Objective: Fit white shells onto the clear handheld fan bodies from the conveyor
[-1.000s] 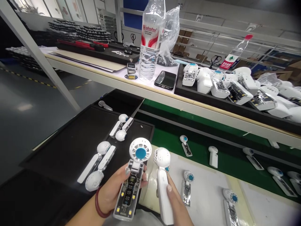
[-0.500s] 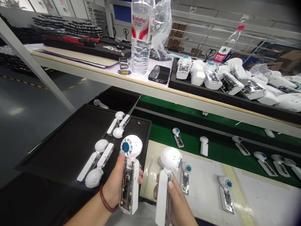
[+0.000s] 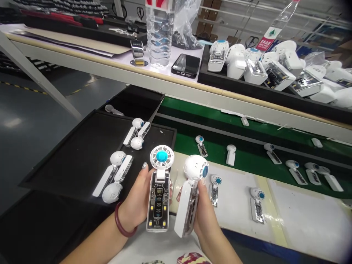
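My left hand [image 3: 140,200] is closed round a white handheld fan [image 3: 158,205], whose blue-centred head faces me above a clear front with the circuit board showing. In my right hand [image 3: 205,205] is a second handheld fan [image 3: 182,207], turned so that its white back casing and side show and its blue hub points right. The two fans are upright and side by side, close together. Just behind the right hand, another fan [image 3: 214,194] lies on the pale work surface [image 3: 233,211], with one more fan [image 3: 257,207] farther right.
Several fans lie in pairs on the black tray [image 3: 82,146] at left. Others rest on the green conveyor belt [image 3: 214,141]. The shelf [image 3: 110,75] above holds a water bottle [image 3: 161,40], a phone [image 3: 186,65] and a black tray [image 3: 220,82] heaped with fans.
Both held fans have turned: the left one's front now faces me squarely, and the right one shows more of its side. The view has tilted down, so the shelf sits higher.
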A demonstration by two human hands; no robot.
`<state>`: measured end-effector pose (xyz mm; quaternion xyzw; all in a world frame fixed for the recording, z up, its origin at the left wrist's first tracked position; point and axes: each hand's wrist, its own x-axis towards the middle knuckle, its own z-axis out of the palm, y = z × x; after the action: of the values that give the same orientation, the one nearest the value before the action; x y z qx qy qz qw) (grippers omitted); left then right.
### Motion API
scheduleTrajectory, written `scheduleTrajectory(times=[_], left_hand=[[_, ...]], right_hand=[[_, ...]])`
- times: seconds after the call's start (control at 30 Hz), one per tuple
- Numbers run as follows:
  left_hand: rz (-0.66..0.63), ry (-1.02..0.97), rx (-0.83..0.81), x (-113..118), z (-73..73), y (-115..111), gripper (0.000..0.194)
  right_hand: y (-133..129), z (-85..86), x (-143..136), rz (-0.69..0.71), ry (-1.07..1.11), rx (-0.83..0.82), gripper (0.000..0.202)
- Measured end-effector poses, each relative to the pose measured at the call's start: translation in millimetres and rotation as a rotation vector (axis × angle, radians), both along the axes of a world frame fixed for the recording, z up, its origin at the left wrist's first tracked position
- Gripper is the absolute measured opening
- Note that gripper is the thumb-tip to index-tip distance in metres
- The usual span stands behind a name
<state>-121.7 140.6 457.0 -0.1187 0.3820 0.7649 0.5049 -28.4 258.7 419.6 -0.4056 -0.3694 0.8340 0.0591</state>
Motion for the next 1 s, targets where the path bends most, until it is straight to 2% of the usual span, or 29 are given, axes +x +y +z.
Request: scheduleTrajectory(times=[0.13, 0.27, 0.47, 0.57, 0.63, 0.7, 0.77, 0.87, 0.93, 1.0], left_hand=[[0.039, -0.044, 0.040, -2, -2.4, -5, 0.039], [0.030, -0.124, 0.110, -9, -11.2, -15, 0.042], [0.040, -0.117, 0.117, -22, -18.5, -30, 0.039], [-0.035, 0.098, -0.081, -26, -24.8, -38, 0.029], [-0.210, 0.478, -0.389, -29, -35.6, -45, 0.028], [-0.407, 0.869, -0.739, -33, -51.7, -50, 0.032], [-0.527, 1.074, -0.999, -38, -69.6, -55, 0.034], [-0.591, 1.138, -1.164, -46, -91.4, -59, 0.026], [-0.627, 1.199, -1.230, -50, -99.9, -59, 0.021], [-0.655, 1.254, -1.273, -54, -105.0, -59, 0.022]], right_hand=[[-2, 10.3, 0, 0.069, 0.025, 0.059, 0.061], [-5, 24.9, -3, 0.231, 0.188, -0.011, 0.051], [-11, 30.1, -12, 0.309, 0.241, -0.077, 0.041], [-14, 26.5, -17, 0.314, 0.243, -0.099, 0.033], [-14, 18.6, -21, 0.318, 0.222, -0.037, 0.034], [-10, 6.3, -24, 0.387, 0.196, 0.141, 0.037], [-4, -8.4, -30, 0.524, 0.152, 0.437, 0.037], [5, -31.3, -45, 0.787, 0.163, 0.985, 0.037], [5, -47.8, -58, 0.971, 0.281, 1.345, 0.040], [-2, -66.0, -73, 1.123, 0.430, 1.622, 0.034]])
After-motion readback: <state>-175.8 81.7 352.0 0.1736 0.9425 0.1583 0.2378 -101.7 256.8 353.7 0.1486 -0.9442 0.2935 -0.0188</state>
